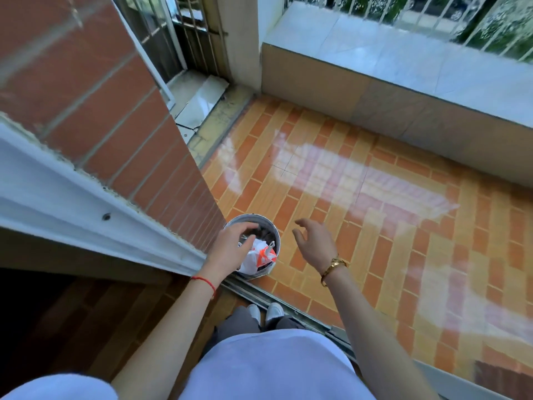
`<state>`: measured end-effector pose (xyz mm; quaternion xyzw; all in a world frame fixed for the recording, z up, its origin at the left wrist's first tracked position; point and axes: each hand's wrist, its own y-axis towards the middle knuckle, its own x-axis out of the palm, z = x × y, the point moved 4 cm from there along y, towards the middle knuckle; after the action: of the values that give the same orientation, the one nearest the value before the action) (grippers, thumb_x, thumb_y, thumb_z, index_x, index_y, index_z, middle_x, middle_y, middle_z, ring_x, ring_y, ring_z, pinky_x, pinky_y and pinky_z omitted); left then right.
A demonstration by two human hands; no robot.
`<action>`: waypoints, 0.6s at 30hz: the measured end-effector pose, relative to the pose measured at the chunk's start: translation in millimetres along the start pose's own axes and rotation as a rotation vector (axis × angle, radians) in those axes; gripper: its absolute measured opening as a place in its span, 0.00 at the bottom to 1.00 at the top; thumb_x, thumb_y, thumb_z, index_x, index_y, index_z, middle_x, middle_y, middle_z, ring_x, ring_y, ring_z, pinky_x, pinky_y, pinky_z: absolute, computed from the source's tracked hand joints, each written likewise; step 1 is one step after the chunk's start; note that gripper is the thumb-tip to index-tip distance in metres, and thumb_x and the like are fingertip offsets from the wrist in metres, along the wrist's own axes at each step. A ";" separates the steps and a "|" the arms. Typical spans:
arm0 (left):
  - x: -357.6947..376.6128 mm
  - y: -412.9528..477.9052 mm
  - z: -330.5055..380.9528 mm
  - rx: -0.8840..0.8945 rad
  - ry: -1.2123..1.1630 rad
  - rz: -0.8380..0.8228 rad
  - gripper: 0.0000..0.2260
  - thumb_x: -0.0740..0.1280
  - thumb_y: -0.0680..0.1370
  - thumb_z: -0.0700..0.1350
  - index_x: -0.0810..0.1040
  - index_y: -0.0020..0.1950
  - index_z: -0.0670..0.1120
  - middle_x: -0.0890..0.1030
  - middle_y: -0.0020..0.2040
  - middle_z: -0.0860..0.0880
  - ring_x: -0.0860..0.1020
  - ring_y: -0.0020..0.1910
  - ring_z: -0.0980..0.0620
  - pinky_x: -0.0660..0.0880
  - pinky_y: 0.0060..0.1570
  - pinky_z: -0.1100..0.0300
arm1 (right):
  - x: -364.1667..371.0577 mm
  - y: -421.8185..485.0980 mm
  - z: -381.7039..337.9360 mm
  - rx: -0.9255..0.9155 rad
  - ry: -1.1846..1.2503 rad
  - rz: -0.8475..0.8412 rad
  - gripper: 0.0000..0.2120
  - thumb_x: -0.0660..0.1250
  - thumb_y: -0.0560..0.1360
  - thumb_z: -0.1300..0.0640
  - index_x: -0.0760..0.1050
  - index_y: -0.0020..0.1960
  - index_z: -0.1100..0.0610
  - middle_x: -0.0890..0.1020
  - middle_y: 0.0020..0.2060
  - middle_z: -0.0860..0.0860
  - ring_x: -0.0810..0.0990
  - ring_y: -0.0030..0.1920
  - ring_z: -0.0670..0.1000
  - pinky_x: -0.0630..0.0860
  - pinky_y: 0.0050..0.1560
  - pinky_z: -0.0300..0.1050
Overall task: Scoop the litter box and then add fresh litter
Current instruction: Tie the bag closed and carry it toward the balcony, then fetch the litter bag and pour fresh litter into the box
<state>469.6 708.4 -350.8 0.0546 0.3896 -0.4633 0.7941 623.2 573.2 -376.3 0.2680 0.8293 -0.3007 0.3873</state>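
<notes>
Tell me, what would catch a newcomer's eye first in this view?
Two bare hands reaching down: the left hand hovers over a small round bucket standing by the brick wall, the right hand open in the air beside it. A white and orange plastic bag lies inside the bucket. Beyond spreads a glossy orange tiled floor below a pale ledge.

Bucket (273, 232) on tiled floor (375, 226) beside brick wall (115, 111); plastic bag (257, 256) inside bucket.
</notes>
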 end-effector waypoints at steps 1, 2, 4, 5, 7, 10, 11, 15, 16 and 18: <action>-3.6 -2.2 4.8 0.017 0.002 0.004 0.14 0.64 0.81 0.44 0.77 0.67 0.49 0.78 0.64 0.52 0.74 0.64 0.53 0.67 0.59 0.64 | -6.6 -4.9 -1.4 -0.015 -0.003 0.011 0.17 0.59 0.80 0.51 0.73 0.66 0.55 0.79 0.59 0.51 0.70 0.65 0.55 0.71 0.61 0.51; -7.1 -3.9 9.9 0.034 0.000 0.010 0.14 0.63 0.81 0.43 0.77 0.67 0.49 0.78 0.64 0.51 0.74 0.64 0.53 0.67 0.59 0.64 | -13.7 -9.6 -2.9 -0.023 -0.007 0.023 0.17 0.58 0.80 0.52 0.73 0.66 0.56 0.79 0.60 0.51 0.70 0.66 0.54 0.71 0.62 0.50; -12.6 -8.0 21.6 0.083 0.000 0.007 0.14 0.63 0.82 0.44 0.76 0.67 0.50 0.78 0.65 0.52 0.74 0.65 0.53 0.68 0.60 0.64 | -29.5 -22.3 -4.2 -0.027 -0.018 0.062 0.17 0.58 0.81 0.52 0.73 0.66 0.56 0.79 0.61 0.51 0.69 0.66 0.54 0.69 0.63 0.49; -15.0 -9.4 26.2 0.102 0.006 -0.002 0.15 0.63 0.82 0.44 0.76 0.68 0.50 0.77 0.65 0.52 0.74 0.65 0.53 0.67 0.60 0.64 | -36.6 -28.2 -4.8 -0.027 -0.025 0.085 0.17 0.58 0.81 0.52 0.73 0.66 0.55 0.78 0.61 0.51 0.69 0.67 0.54 0.69 0.64 0.50; -18.9 -11.9 33.6 0.143 0.030 -0.023 0.15 0.63 0.82 0.44 0.75 0.69 0.51 0.77 0.66 0.53 0.72 0.66 0.53 0.66 0.61 0.63 | -46.8 -41.0 -4.3 -0.010 -0.039 0.128 0.16 0.57 0.81 0.52 0.72 0.67 0.54 0.78 0.61 0.50 0.69 0.67 0.53 0.69 0.64 0.50; -23.7 -14.5 38.8 0.227 0.070 -0.056 0.15 0.63 0.82 0.44 0.75 0.69 0.51 0.77 0.66 0.53 0.71 0.68 0.53 0.66 0.64 0.61 | -55.2 -63.4 -4.7 0.045 -0.032 0.200 0.16 0.57 0.81 0.52 0.72 0.67 0.54 0.78 0.62 0.49 0.69 0.67 0.52 0.69 0.65 0.49; -25.5 -15.4 39.9 0.251 0.078 -0.074 0.15 0.63 0.82 0.45 0.75 0.69 0.51 0.76 0.66 0.53 0.71 0.68 0.53 0.66 0.64 0.61 | -55.9 -71.2 -5.9 0.064 -0.032 0.221 0.16 0.57 0.81 0.52 0.72 0.66 0.55 0.78 0.62 0.49 0.69 0.67 0.52 0.69 0.65 0.48; -36.8 -19.6 44.7 0.375 0.116 -0.150 0.15 0.63 0.82 0.46 0.75 0.68 0.51 0.76 0.66 0.54 0.71 0.67 0.54 0.69 0.67 0.58 | -47.4 -101.7 -13.0 0.164 0.002 0.290 0.16 0.57 0.81 0.52 0.73 0.66 0.56 0.78 0.60 0.50 0.69 0.67 0.53 0.70 0.64 0.49; -40.1 -20.9 45.9 0.416 0.133 -0.168 0.15 0.63 0.82 0.46 0.75 0.68 0.51 0.76 0.66 0.54 0.71 0.67 0.54 0.69 0.66 0.58 | -43.1 -110.1 -15.3 0.204 0.029 0.311 0.16 0.57 0.81 0.52 0.73 0.66 0.55 0.79 0.60 0.50 0.69 0.67 0.53 0.70 0.64 0.50; -45.5 -22.7 45.6 0.478 0.157 -0.214 0.15 0.63 0.82 0.45 0.74 0.68 0.50 0.76 0.66 0.54 0.71 0.66 0.54 0.68 0.64 0.62 | -33.1 -127.2 -20.8 0.276 0.088 0.355 0.16 0.58 0.81 0.52 0.73 0.65 0.55 0.79 0.59 0.50 0.69 0.67 0.53 0.70 0.65 0.52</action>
<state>465.7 706.8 -282.6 0.2346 0.3332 -0.6176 0.6727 545.5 494.9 -301.8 0.4730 0.7361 -0.3266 0.3573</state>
